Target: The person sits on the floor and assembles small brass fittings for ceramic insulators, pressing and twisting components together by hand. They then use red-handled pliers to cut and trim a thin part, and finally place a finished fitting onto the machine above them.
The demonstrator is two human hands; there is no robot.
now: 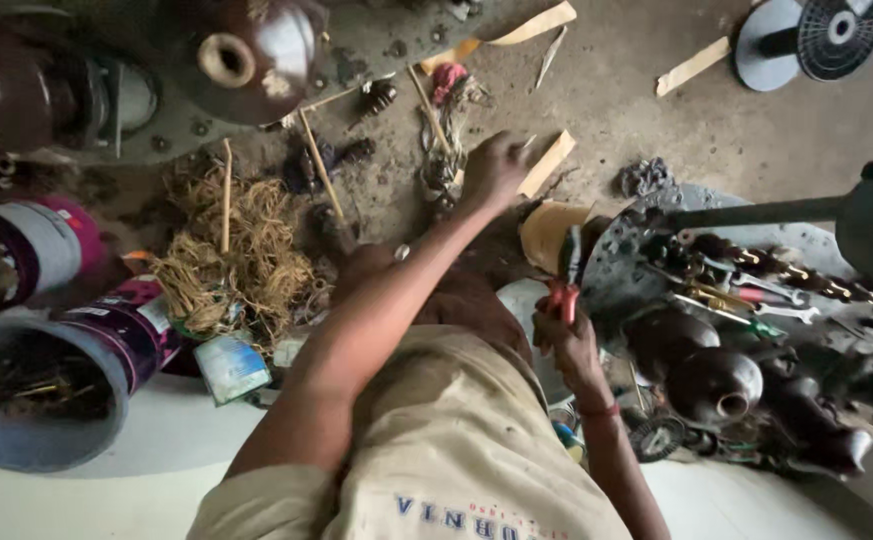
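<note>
Red-handled pliers [563, 290] stand upright in the person's right hand [568, 340], which is closed around the handles, the jaws pointing away from the body. The left hand [493, 170] reaches further forward, fingers curled on a pale strip of card [548, 162] that lies diagonally on the floor; whether it really grips, I cannot tell. This hand is the nearer one to the strip. Around them is a dirty concrete floor [656, 130] with tangled fibre [241, 255], brown insulators [713, 383] and tools.
</note>
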